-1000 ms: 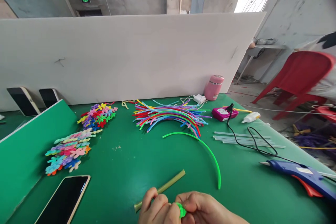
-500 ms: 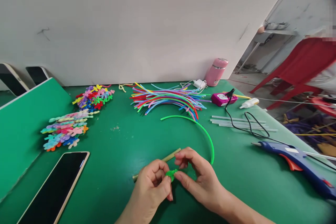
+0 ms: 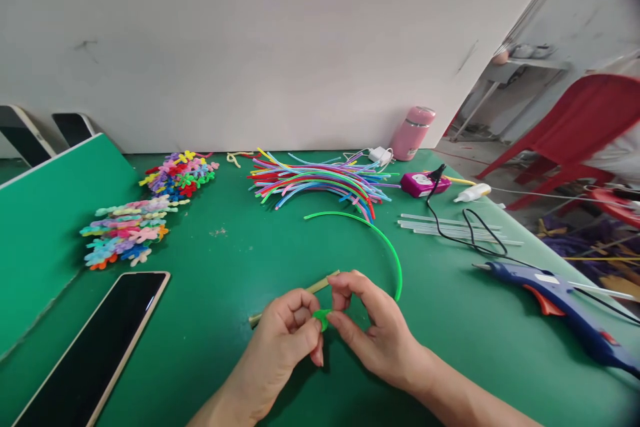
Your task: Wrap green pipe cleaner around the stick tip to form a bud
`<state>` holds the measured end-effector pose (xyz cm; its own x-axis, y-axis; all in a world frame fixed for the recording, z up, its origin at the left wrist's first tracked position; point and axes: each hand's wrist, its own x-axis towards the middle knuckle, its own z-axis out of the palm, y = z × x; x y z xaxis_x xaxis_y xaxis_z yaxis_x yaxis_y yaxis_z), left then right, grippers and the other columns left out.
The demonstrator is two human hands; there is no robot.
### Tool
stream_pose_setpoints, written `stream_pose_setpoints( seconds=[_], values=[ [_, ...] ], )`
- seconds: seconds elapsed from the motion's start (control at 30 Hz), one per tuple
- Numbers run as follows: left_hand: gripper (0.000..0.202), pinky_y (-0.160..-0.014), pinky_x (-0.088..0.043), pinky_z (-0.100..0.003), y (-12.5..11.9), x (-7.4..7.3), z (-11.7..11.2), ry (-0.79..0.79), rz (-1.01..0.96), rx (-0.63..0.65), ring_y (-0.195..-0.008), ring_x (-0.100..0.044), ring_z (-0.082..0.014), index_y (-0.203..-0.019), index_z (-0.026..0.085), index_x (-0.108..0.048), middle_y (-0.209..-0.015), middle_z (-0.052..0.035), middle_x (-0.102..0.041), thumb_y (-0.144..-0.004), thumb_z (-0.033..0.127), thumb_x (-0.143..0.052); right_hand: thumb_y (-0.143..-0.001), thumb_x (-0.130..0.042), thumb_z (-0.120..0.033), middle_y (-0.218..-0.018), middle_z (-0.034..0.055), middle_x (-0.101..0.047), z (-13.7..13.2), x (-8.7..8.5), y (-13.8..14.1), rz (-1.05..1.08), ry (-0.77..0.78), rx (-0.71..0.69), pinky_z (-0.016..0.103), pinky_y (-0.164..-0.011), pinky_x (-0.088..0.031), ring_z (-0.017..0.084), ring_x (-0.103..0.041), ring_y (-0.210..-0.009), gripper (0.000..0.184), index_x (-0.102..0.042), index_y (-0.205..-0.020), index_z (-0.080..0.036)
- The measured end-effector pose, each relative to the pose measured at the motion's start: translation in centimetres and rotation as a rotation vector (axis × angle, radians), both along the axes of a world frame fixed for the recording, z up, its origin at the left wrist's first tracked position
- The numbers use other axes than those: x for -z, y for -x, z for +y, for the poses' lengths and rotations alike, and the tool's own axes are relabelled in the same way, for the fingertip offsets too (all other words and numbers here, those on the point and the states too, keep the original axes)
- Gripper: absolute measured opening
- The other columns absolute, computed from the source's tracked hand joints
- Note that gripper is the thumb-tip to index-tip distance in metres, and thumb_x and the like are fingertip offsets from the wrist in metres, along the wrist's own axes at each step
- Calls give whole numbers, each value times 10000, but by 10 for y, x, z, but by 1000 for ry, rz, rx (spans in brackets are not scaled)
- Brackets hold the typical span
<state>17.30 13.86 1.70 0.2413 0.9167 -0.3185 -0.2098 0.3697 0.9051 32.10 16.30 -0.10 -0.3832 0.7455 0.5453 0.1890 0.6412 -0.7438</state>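
My left hand (image 3: 285, 343) and my right hand (image 3: 373, 333) meet low in the middle of the green table (image 3: 240, 260). Both pinch a small bright green pipe-cleaner piece (image 3: 321, 317) between thumbs and fingertips. A thin olive stick (image 3: 320, 285) lies on the table just behind my fingers, partly hidden by my left hand. A long curved green pipe cleaner (image 3: 380, 240) lies beyond my right hand. A bundle of coloured pipe cleaners (image 3: 315, 183) is spread further back.
Two heaps of small coloured pipe-cleaner shapes (image 3: 140, 220) lie at the left. A phone (image 3: 95, 347) lies at the front left. A blue glue gun (image 3: 560, 303) with black cord, clear glue sticks (image 3: 450, 227), a pink box (image 3: 423, 183), a pink cup (image 3: 413, 133) and a red chair (image 3: 575, 133) are at the right.
The view has tilted down, so my hands sit higher in the picture. Both hands keep pinching the small green piece, with fingers shifting slightly round it.
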Motion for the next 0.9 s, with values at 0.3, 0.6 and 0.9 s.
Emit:
stream_pose_setpoints(
  seconds=[0.3, 0.6, 0.9],
  values=[
    [91, -418, -304, -188, 0, 7, -1, -450, 597, -76, -425, -380, -81, -633, 203, -437, -472, 73, -419, -713, 181, -476, -819, -475, -175, -697, -23, -444, -5, -1, 6, 176, 488, -35, 239, -619, -404, 107, -456, -647, 230, -429, -1043, -192],
    [158, -532, -414, -250, 2, 16, 0, -1192, 1179, -221, -532, -473, -137, -673, 195, -466, -540, 18, -486, -742, 68, -403, -704, -652, -378, -621, -46, -429, -1, -3, 12, 541, 1026, -216, 200, -496, -264, 68, -364, -530, 380, -473, -952, -152],
    [155, -630, -419, -309, 4, 16, -1, -1356, 1302, -187, -554, -495, -139, -795, 171, -495, -566, 16, -524, -758, 36, -428, -672, -688, -268, -623, -58, -450, 0, -10, 8, 692, 1354, -308, 163, -505, -290, 28, -374, -495, 326, -512, -920, -150]
  ],
)
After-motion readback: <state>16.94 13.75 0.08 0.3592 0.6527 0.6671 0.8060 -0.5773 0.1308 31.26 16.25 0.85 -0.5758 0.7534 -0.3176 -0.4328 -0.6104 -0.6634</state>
